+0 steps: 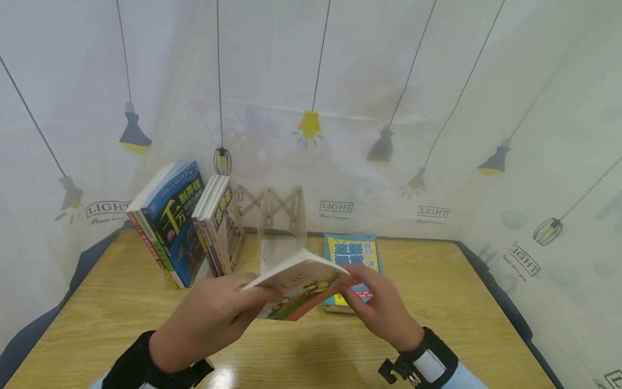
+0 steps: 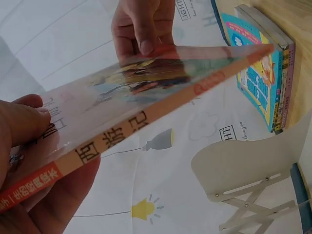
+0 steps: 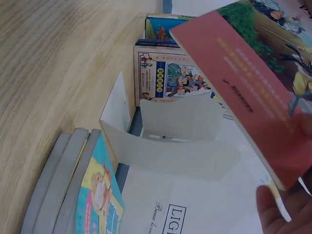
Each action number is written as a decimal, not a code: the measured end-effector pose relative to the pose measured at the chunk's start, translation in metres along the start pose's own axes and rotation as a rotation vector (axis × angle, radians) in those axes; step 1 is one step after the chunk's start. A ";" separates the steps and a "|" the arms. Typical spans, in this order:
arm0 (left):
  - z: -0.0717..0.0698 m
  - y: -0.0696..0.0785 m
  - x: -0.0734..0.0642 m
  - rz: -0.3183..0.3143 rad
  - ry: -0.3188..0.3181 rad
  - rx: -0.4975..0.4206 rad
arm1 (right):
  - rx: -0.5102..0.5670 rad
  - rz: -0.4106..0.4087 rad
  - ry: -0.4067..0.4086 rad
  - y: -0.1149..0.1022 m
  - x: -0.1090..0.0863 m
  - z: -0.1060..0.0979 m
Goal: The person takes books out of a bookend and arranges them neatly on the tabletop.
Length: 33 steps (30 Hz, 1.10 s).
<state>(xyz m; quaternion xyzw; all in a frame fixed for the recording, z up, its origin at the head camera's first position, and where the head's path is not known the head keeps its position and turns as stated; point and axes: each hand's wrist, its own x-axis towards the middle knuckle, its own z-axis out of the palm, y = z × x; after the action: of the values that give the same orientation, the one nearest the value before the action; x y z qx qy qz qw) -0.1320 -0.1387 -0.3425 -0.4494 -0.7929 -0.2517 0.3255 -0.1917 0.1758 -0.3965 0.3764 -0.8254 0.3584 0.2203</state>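
As a slim book point(image 1: 301, 294) is held tilted above a table point(image 1: 277, 359) in the head view, its two ends are gripped by the left hand point(image 1: 209, 313) and the right hand point(image 1: 381, 308), seemingly so that its weight is shared and its cover kept steady. Each grip is closed to about the book's own thickness. Farther back, a row of books point(image 1: 180, 227) is stood on end beside a folding rack point(image 1: 284, 219), presumably for support, while a flat pile point(image 1: 352, 248) is partly hidden by the right hand.

Seen from the left wrist, the spine point(image 2: 117, 139) is turned toward the camera. The left thumb is laid on the cover, with fingers tucked below; the near end is cut off by the frame, and the cover's picture is blurred by glare.

Seen from the right wrist, a red panel point(image 3: 239, 87) of the cover is shown, its small print hard to read. The book is cropped at top and right, as is most of the right hand, whose hold is better judged from the head view.
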 end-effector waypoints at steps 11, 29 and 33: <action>0.007 -0.003 0.000 -0.076 -0.015 0.018 | 0.207 0.037 0.031 0.005 -0.009 0.004; 0.012 -0.032 -0.021 -0.269 -0.169 0.134 | 0.422 0.606 0.033 0.040 -0.019 -0.010; 0.011 -0.034 -0.025 -0.317 -0.192 0.121 | 0.528 0.822 0.133 0.049 -0.023 -0.015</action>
<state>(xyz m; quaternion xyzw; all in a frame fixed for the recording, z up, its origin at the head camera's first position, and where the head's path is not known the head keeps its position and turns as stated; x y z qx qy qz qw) -0.1551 -0.1610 -0.3721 -0.3206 -0.8949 -0.2076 0.2309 -0.2143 0.2208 -0.4221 0.0390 -0.7707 0.6359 0.0102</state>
